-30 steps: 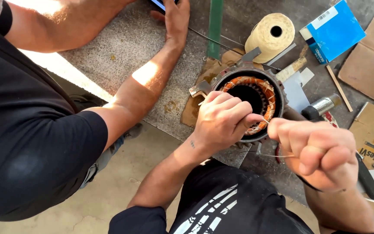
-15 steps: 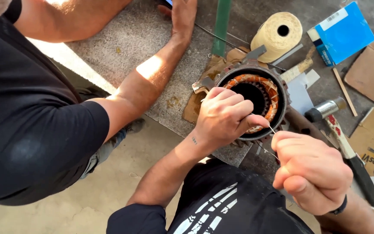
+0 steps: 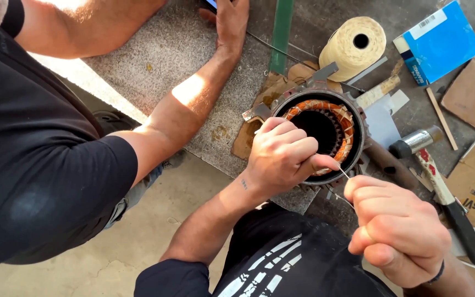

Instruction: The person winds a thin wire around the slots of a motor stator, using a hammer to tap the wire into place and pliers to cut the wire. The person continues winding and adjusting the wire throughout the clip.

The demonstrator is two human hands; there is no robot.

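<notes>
Lacing step on the motor stator [image 3: 325, 132], centre right of frame. Left hand [image 3: 281, 157] rests on its rim, grip pinched on a thin cord [image 3: 344, 174]; right hand [image 3: 397, 231], lower right, clenched on the same cord, wrist bent. Next move likely needs a steady taut pull. Another person's hand [image 3: 232, 22] sits flat at top; hammer [image 3: 441, 187] at right.
</notes>
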